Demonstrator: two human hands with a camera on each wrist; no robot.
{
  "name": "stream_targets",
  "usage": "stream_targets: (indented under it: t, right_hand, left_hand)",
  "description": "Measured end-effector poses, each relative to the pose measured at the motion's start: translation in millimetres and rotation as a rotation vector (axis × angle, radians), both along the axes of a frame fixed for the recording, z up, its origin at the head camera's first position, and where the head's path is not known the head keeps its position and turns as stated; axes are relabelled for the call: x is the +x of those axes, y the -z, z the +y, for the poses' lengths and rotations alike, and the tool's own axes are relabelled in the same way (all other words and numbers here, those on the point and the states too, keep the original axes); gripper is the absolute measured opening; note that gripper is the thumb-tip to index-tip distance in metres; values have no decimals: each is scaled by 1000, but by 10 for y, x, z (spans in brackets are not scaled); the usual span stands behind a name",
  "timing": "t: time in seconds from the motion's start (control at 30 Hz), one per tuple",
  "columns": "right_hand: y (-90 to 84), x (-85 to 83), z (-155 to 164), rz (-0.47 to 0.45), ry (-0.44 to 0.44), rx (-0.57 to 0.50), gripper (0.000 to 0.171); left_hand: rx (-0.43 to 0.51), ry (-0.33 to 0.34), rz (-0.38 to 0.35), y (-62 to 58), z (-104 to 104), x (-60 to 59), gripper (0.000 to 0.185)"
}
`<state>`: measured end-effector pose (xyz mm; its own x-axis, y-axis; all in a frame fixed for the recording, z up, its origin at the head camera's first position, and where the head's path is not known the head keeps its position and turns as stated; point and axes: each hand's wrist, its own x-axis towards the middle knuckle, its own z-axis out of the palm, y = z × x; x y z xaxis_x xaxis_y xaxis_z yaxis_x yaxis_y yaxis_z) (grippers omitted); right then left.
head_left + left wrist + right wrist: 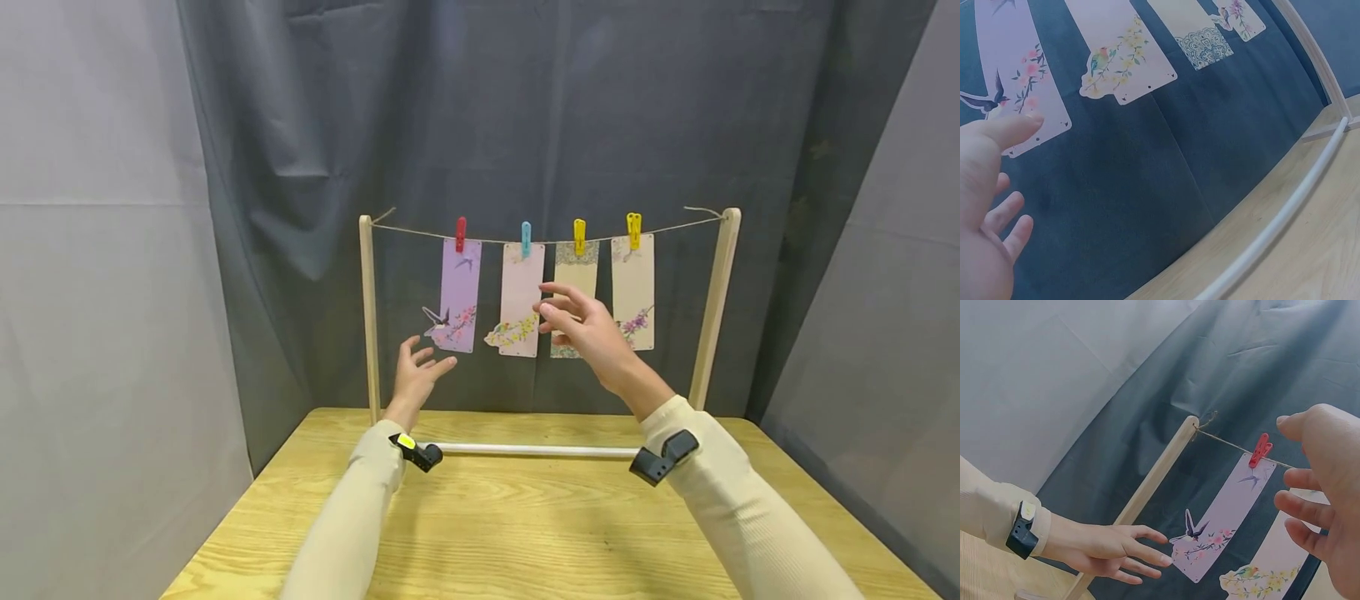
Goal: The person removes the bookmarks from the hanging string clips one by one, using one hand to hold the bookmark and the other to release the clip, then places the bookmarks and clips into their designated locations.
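Note:
Four paper cards hang by pegs from a string (pixel 420 232) between two wooden posts. The purple swallow card (pixel 459 293) hangs from a red peg (pixel 461 233), the pink bird card (pixel 521 298) from a blue peg (pixel 526 238), a patterned card (pixel 576 267) from a yellow peg (pixel 579 236), a cream flower card (pixel 633 290) from another yellow peg (pixel 633 229). My left hand (pixel 417 377) is open just below the purple card (pixel 1019 81). My right hand (pixel 579 323) is open in front of the patterned card, beside the pink card (pixel 1272 575). Neither holds anything.
The wooden frame's posts (pixel 368 317) (pixel 715 308) stand at the back of a light wood table (pixel 525 533), joined by a white base rod (pixel 536 450). A dark grey curtain (pixel 525 125) hangs behind. Black wrist cameras (pixel 417 452) sit on both cream sleeves.

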<state>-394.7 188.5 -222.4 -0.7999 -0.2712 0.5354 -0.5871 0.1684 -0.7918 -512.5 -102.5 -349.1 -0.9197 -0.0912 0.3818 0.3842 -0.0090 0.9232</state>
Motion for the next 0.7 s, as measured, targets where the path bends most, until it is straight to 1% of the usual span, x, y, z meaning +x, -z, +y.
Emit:
stream_targets:
  t: [0.2, 0.43, 0.57, 0.7]
  right_hand:
    - [-53, -72, -63, -9, 12, 14, 54]
    - [-108, -142, -82, -14, 52, 31, 55]
    - [-114, -180, -62, -27, 57, 32, 55]
    - [-123, -215, -49, -38, 57, 17, 55]
  left_hand:
    - [32, -15, 8, -50, 18, -23, 95]
    - [64, 27, 21, -104, 46, -58, 94]
    - [69, 26, 11, -118, 64, -83, 88]
    - [66, 10, 11, -116, 89, -100, 76]
